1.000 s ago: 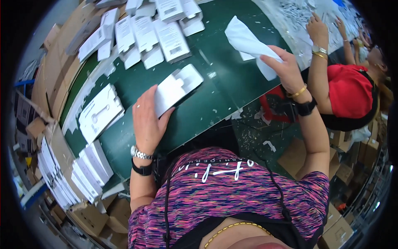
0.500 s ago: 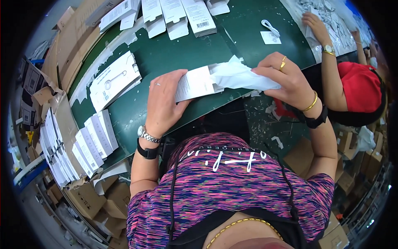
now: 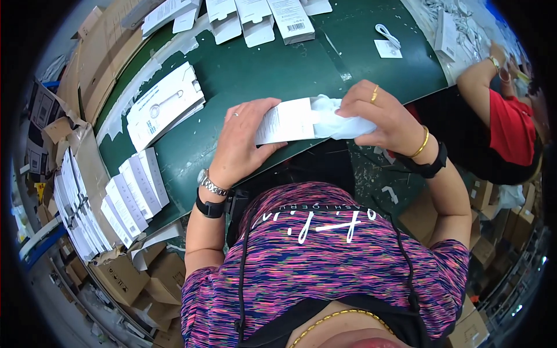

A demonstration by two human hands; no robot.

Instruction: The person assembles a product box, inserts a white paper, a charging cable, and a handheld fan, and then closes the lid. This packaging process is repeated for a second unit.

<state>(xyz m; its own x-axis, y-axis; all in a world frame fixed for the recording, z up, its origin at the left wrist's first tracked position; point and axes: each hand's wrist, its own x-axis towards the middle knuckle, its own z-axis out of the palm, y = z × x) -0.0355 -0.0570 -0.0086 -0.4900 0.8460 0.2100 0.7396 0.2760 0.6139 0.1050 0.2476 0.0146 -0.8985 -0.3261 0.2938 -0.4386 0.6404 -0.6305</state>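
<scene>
My left hand (image 3: 246, 136) grips a white carton (image 3: 290, 120) from its left end, thumb below and fingers over the top. A pale translucent plastic bag (image 3: 333, 123) sits partly inside the carton's right, opened end. My right hand (image 3: 380, 116) pinches the part of the bag that sticks out. What the bag contains cannot be made out. The carton is held over the near edge of the green table (image 3: 232, 75). Left of my left hand lies a stack of flat white cartons (image 3: 165, 107) with a printed picture.
Open-flapped white cartons (image 3: 255, 26) stand along the far side. A coiled white cable (image 3: 387, 36) lies by a small paper square (image 3: 387, 49). Several folded cartons (image 3: 136, 191) line the left edge. A co-worker in red (image 3: 513, 127) sits at right, near a pile of bagged parts (image 3: 464, 29).
My right hand has pushed the bag leftward, deeper into the carton. The co-worker's arm has drawn back right, and a white box now lies near the bagged parts.
</scene>
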